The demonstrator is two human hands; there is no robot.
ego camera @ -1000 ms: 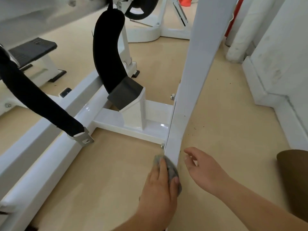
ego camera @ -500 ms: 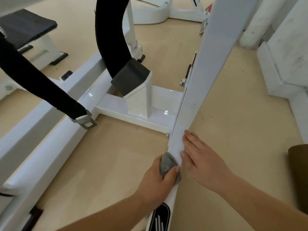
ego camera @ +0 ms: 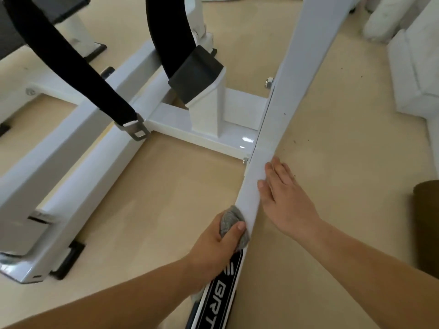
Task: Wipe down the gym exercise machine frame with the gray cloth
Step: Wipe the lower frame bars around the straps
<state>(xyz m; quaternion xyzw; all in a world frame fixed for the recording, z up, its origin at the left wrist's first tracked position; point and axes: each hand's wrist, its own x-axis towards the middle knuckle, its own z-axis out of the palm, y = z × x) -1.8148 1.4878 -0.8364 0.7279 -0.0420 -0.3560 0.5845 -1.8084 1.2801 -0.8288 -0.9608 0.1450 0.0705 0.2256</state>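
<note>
Both hands are busy: your left hand [ego camera: 218, 243] clutches the gray cloth [ego camera: 229, 220] in a tight wad against the left face of the slanted white frame beam [ego camera: 273, 143], and your right hand [ego camera: 289, 200] lies flat on its far edge. Wadded so small, it may skip strips; the bolt [ego camera: 245, 160] just ahead could snag it.

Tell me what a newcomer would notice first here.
The long white frame beam crosses the middle diagonally. Low in view, the left hand grips a bunched gray cloth against its left edge. The right hand lies flat against the beam's right edge, and a black curved pad arches down at upper centre.
</note>
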